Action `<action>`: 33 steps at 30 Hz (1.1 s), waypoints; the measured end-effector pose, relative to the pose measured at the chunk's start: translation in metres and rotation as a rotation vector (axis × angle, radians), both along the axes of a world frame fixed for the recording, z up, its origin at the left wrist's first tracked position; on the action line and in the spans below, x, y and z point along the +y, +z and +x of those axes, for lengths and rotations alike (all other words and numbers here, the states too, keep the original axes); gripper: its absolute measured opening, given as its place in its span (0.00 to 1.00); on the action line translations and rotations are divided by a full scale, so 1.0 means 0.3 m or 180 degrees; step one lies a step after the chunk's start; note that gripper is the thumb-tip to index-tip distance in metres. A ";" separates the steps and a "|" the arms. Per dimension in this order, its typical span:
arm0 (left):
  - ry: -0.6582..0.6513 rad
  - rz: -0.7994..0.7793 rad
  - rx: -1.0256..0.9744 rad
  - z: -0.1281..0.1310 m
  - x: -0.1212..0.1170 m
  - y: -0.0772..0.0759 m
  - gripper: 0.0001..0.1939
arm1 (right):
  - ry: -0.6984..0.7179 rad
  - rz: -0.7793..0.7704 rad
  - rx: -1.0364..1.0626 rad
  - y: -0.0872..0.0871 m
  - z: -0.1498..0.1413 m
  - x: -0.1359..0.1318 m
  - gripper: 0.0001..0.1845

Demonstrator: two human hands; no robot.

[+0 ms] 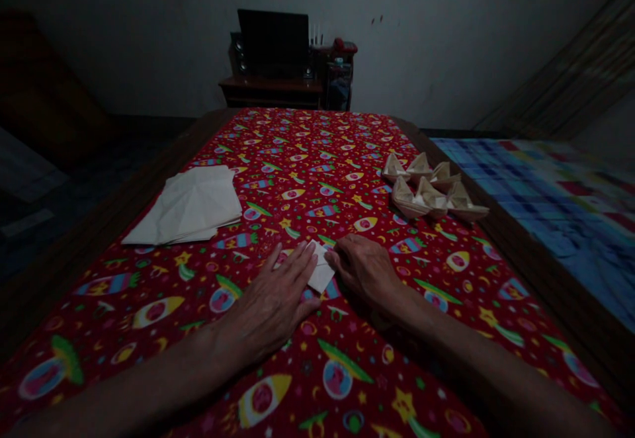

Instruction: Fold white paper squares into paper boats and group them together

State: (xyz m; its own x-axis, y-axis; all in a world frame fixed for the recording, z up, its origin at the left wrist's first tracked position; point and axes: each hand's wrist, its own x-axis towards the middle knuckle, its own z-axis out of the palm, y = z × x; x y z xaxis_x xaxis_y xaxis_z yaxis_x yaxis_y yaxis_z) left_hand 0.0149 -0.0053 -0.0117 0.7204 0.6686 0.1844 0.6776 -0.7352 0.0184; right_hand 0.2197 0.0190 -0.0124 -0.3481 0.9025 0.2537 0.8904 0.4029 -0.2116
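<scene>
A small folded piece of white paper lies on the red patterned cloth between my two hands. My left hand rests flat with its fingers stretched out, the fingertips over the paper's left side. From the right, my right hand has its fingers curled together at the paper's upper right edge, seeming to pinch it. The tips of those fingers are partly hidden. Off to the left sits a stack of creased white paper sheets. Several folded paper boats stand in two rows on the right.
The red cloth with rockets and stars covers a long table with a dark wooden edge. Beyond its far end stand a black monitor and speakers on a desk. A blue checked cloth lies to the right.
</scene>
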 end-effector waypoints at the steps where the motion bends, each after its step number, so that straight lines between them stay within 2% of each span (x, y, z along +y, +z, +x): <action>1: 0.0001 0.0003 0.0012 -0.003 0.001 0.000 0.29 | 0.0011 0.0002 -0.0015 0.001 -0.001 -0.001 0.14; 18: -0.0050 0.0258 0.0042 -0.024 0.012 -0.019 0.28 | 0.0041 -0.0147 -0.0148 0.017 -0.006 0.002 0.14; 27: -0.0017 0.0155 0.0051 -0.018 0.014 -0.011 0.27 | 0.0150 0.0003 -0.0125 -0.009 0.002 0.015 0.13; 33: -0.0065 0.0155 -0.0021 -0.022 0.015 -0.013 0.27 | 0.0154 -0.0064 -0.0089 0.004 -0.001 0.012 0.13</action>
State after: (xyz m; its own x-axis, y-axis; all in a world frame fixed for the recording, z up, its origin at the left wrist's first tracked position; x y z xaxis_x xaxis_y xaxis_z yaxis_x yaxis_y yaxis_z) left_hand 0.0084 -0.0007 -0.0155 0.7324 0.6440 0.2211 0.6625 -0.7489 -0.0133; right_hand 0.2195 0.0225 -0.0112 -0.3983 0.8892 0.2252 0.8756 0.4417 -0.1953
